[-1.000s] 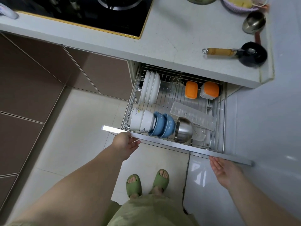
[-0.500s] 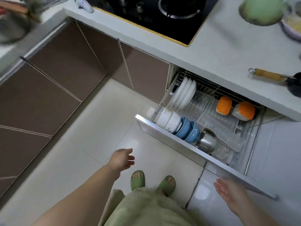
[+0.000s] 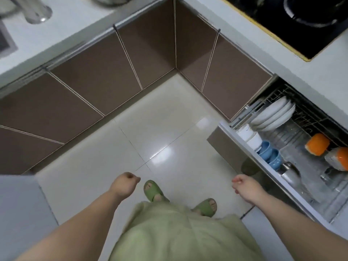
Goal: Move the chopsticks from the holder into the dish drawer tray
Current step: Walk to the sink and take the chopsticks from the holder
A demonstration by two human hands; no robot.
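The dish drawer (image 3: 250,153) stands pulled out at the right, its wire tray holding white plates (image 3: 273,115), white and blue bowls (image 3: 267,153), a steel cup and two orange-lidded containers (image 3: 317,145). No chopsticks or holder are in view. My left hand (image 3: 125,184) hangs over the floor with its fingers curled and nothing in it. My right hand (image 3: 244,187) hovers just left of the drawer front, fingers loosely curled, also empty and not touching the drawer.
Brown cabinet doors (image 3: 105,85) form a corner ahead. A white counter with a sink edge and a steel faucet base (image 3: 37,14) lies at top left. The black hob (image 3: 301,21) sits at top right. My feet in green slippers (image 3: 153,191) stand on pale tiles.
The view has swung left, so the drawer now sits at the right edge. Both hands have left the drawer front and dropped toward my body, fingers curling in.
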